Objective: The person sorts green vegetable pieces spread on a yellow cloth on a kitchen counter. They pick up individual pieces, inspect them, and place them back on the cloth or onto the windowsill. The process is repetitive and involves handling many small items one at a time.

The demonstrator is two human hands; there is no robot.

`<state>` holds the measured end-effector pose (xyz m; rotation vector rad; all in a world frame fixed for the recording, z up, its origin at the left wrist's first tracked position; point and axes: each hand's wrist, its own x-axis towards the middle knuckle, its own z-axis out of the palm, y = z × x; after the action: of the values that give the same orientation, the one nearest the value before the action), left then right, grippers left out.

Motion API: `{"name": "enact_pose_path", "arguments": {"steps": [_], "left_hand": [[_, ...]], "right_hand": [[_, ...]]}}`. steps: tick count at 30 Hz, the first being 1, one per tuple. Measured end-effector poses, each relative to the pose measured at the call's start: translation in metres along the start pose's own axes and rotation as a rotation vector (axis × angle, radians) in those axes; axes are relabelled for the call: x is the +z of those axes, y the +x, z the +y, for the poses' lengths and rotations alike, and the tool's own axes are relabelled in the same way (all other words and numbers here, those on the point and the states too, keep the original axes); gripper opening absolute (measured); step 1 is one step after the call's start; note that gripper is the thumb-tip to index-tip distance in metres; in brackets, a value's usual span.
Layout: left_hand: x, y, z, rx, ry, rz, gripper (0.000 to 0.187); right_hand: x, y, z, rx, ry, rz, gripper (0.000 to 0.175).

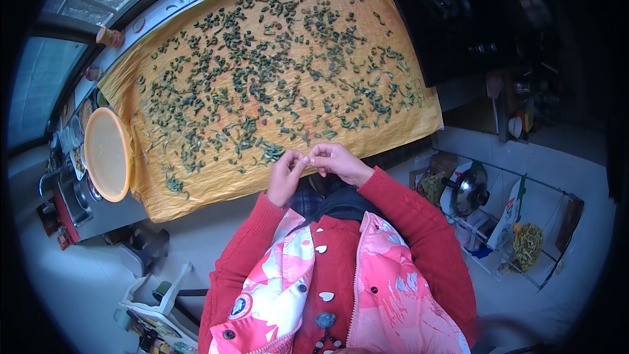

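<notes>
A large yellow woven plastic sheet (216, 191) lies over a counter, with many small curled green vegetable pieces (243, 76) scattered on it. My left hand (286, 176) and my right hand (339, 162) meet at the fingertips above the sheet's near edge. Whether a small piece is pinched between those fingertips cannot be made out. Just left of my left hand, a small heap of green pieces (271, 151) rests on the sheet. Another small clump (174, 184) lies near the sheet's lower left corner.
An orange-rimmed plastic basin (128, 157) stands at the sheet's left end, beside a metal sink (73, 201). A dark gas stove (442, 24) adjoins the sheet on the right. Below it, a wire rack (496, 164) holds a pot lid (470, 191) and bags. Barred windows border the upper left.
</notes>
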<state>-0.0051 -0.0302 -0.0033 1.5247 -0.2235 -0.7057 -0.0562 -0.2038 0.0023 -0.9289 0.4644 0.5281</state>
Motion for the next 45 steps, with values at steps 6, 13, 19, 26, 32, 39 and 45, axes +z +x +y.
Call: {"name": "enact_pose_path", "arguments": {"steps": [6, 13, 19, 26, 32, 39, 45], "left_hand": [[-0.016, -0.017, -0.007, -0.28, -0.148, -0.076, 0.01], [-0.042, -0.028, -0.072, -0.294, 0.053, 0.122, 0.016], [-0.076, -0.019, -0.104, -0.169, 0.144, 0.347, 0.035], [-0.077, -0.012, -0.107, -0.054, 0.334, 0.327, 0.04], [-0.064, -0.013, -0.089, -0.084, 0.173, 0.403, 0.035], [-0.045, -0.016, -0.051, -0.07, 0.529, 0.394, 0.028], [-0.013, -0.015, -0.037, 0.042, 0.508, 0.299, 0.022]], "right_hand": [[0.002, 0.01, 0.013, 0.122, 0.018, -0.021, 0.013], [0.006, 0.059, 0.052, 0.04, -0.439, 0.246, 0.019], [0.007, 0.103, 0.07, -0.362, -1.013, 0.371, 0.019], [-0.042, 0.063, 0.042, -0.3, -0.916, 0.431, 0.018], [-0.132, 0.01, 0.01, -0.368, -0.876, 0.931, 0.014], [-0.164, -0.002, -0.012, -0.527, -1.188, 1.168, 0.013], [-0.17, 0.01, -0.024, -0.467, -1.309, 1.145, 0.014]]}}
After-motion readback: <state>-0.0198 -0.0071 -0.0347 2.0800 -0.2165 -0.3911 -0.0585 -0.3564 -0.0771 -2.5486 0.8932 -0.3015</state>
